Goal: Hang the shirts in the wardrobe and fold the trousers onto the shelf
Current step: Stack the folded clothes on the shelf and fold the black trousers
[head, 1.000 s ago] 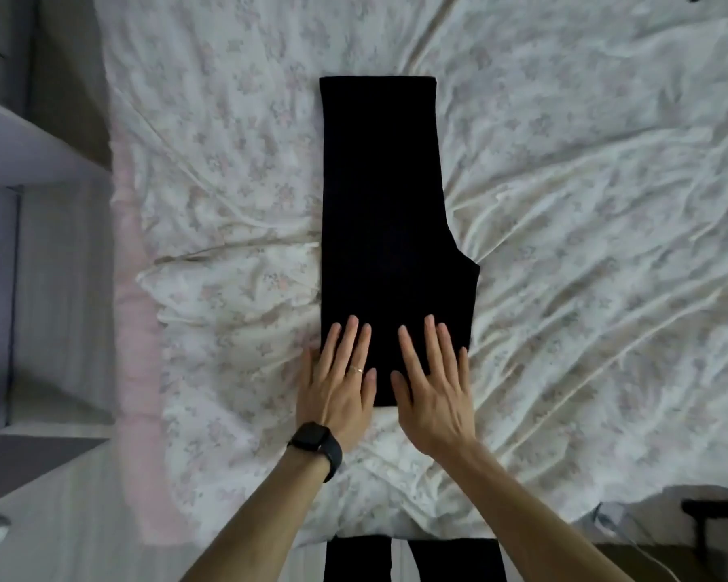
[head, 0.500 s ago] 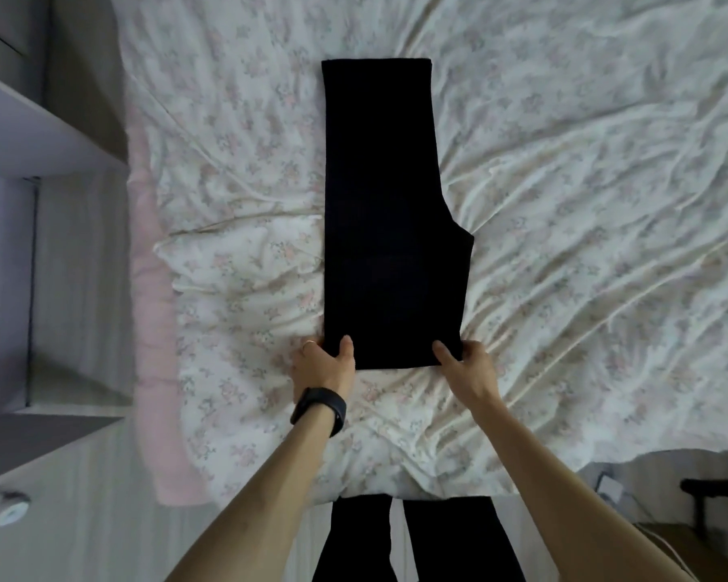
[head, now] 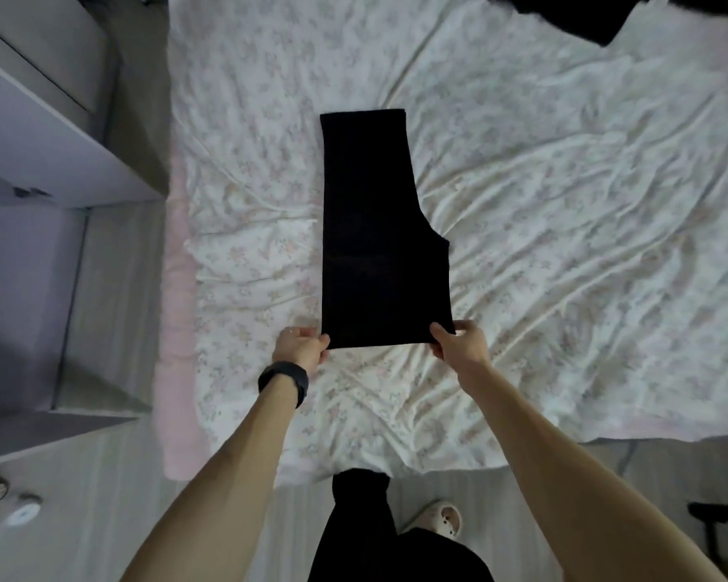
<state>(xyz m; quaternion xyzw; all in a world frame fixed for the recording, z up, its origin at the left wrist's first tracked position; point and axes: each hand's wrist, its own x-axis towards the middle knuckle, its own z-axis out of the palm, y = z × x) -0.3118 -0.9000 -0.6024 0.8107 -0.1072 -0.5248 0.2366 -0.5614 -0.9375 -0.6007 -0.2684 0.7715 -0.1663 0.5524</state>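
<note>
Black trousers (head: 379, 237) lie folded lengthwise on the flowered bed sheet (head: 564, 203), waist end nearest me. My left hand (head: 301, 346) pinches the near left corner of the trousers. The near right corner is pinched by my right hand (head: 459, 342), thumb on top of the cloth. Both hands sit at the near edge of the trousers, which look flat on the sheet.
A grey wardrobe shelf unit (head: 38, 132) stands to the left of the bed. Another dark garment (head: 585, 14) lies at the far edge of the bed. Small objects (head: 13, 504) sit on the floor at lower left. My legs and a slipper (head: 438, 518) are below.
A second ago both hands pressed flat on the waist end. They then slid back to the near corners and now pinch them; the view has pulled back from the bed.
</note>
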